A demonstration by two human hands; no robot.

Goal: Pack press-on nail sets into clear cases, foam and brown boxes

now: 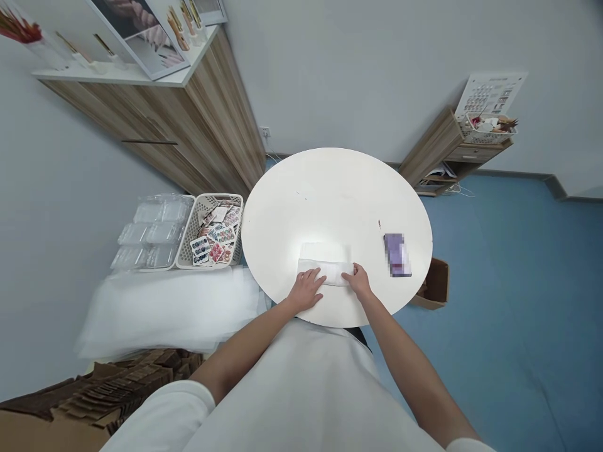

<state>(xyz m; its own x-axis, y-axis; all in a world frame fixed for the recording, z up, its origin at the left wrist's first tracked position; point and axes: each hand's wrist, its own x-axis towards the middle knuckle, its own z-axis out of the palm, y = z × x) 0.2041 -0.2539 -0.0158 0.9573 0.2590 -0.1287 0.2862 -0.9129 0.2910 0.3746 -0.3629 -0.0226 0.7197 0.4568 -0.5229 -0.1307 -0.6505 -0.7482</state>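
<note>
A thin white packing sheet point(325, 271), folded over into a flat band, lies near the front edge of the round white table point(330, 188). A paler single layer of it reaches back from the fold. My left hand point(307, 290) rests on its left end, fingers spread and pressed flat. At the right end, my right hand point(358, 279) pinches the sheet's edge between thumb and curled fingers. Whether anything lies inside the fold cannot be seen.
A blurred purple object point(398, 255) lies on the table's right side. To the left stand a basket point(240, 229) of printed nail sets, clear plastic boxes point(160, 229), a stack of white sheets point(174, 307) and folded cardboard point(136, 383). A cardboard box point(437, 282) stands on the floor.
</note>
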